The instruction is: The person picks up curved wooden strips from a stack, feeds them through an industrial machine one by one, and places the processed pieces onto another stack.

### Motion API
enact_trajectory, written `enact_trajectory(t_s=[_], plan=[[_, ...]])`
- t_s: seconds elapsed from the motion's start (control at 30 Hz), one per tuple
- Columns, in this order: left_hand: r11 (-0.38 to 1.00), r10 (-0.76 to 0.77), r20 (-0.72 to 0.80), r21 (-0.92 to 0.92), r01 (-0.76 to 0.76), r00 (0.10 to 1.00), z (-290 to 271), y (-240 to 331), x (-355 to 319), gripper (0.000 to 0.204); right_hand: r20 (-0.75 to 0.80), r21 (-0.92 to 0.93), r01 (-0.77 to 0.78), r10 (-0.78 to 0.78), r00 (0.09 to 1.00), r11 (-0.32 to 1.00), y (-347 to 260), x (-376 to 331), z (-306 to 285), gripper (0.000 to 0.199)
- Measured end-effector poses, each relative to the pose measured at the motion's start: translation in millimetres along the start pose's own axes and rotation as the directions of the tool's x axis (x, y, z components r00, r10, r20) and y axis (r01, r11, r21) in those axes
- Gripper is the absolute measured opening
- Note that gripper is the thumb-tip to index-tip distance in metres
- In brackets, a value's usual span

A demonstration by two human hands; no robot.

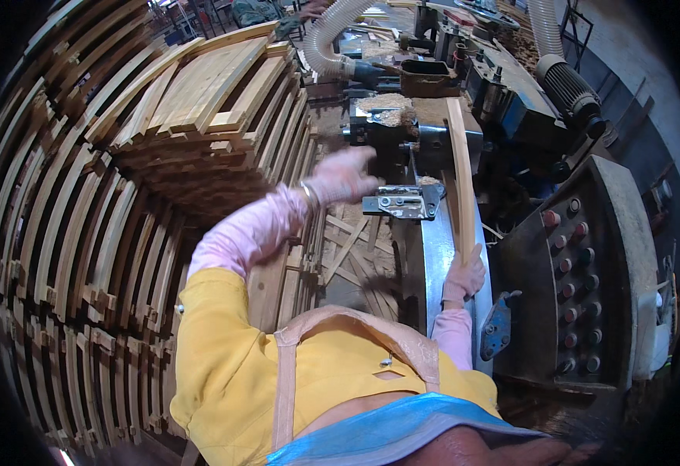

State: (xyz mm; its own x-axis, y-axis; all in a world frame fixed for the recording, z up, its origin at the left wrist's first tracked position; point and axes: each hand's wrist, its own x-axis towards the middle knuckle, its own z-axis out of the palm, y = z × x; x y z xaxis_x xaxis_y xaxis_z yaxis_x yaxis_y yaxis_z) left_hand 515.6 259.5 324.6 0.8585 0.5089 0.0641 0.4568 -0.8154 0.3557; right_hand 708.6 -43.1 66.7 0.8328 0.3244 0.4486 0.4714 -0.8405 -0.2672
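My right hand [464, 278], in a pale glove, is closed around the near end of a long wooden strip [461, 179]. The strip points away from me along the metal bed [438, 252] of a woodworking machine, its far end in front of the machine head [441, 140]. My left hand [343, 175], also gloved and a little blurred by motion, is in the air left of the machine. Its fingers are stretched out and apart, with nothing seen in them. Just right of those fingertips sits a metal guide block [402, 202] with bolts.
Stacked wooden strips [216, 85] fill the left side. Offcuts [355, 256] lie on the floor between stack and machine. A control panel [581, 287] with several buttons stands at right, near a blue metal part [497, 326]. Behind are a motor [569, 85] and a clear hose [328, 39].
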Motion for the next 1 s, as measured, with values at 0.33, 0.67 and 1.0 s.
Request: enact_trajectory(t_s=[0.33, 0.67, 1.0], plan=[[0.573, -0.512, -0.395, 0.504, 0.646, 0.762, -206, -153, 48, 0.056, 0.393, -0.102, -0.077, 0.111, 0.913, 0.992, 73, -146, -133, 0.064], [0.53, -0.468, -0.466, 0.531, 0.661, 0.75, -232, -210, 43, 0.032, 0.077, 0.073, 0.159, -0.165, 0.983, 0.985, 81, -123, -117, 0.034], [0.855, -0.378, -0.347, 0.224, 0.467, 0.858, -241, -130, -142, 0.061, 0.171, 0.056, 0.274, -0.28, 0.945, 0.96, -2, 26, -6, 0.04]])
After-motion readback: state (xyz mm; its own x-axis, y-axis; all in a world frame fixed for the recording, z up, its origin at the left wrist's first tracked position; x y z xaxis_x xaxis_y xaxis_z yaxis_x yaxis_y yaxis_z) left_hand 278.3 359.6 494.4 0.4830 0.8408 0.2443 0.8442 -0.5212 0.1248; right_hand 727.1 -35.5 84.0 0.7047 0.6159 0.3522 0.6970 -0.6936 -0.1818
